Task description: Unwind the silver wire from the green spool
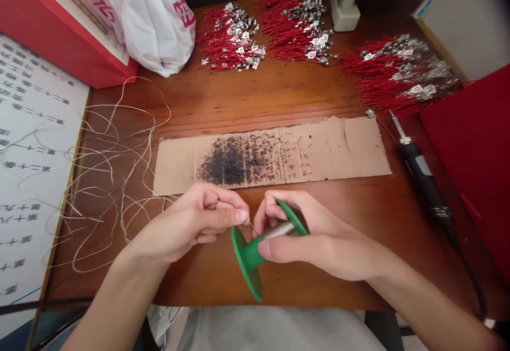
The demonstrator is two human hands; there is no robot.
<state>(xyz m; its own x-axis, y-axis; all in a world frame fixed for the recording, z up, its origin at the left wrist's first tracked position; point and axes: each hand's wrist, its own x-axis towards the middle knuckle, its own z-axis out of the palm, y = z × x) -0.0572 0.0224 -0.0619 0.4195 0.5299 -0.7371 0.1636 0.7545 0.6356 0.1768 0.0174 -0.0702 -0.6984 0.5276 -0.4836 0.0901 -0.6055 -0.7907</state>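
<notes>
My right hand (314, 234) is wrapped round a green spool (249, 266) of silvery solder wire, its thumb lying on the core between the two flanges. Just left of it, my left hand (207, 215) pinches the thin end of the solder wire (251, 223) between thumb and forefinger. A short stretch of that wire shows between the two hands. Both hands hover over the front of the wooden table, just nearer than a strip of cardboard (346, 152) with black scorch marks.
Loose wire lengths (123, 202) lie tangled at left. Behind are bundles of red wires with metal tabs (235, 37), and a white plastic bag (155, 22). A soldering iron (424, 181) lies at right, its tip pointing away, beside a red surface (474, 165).
</notes>
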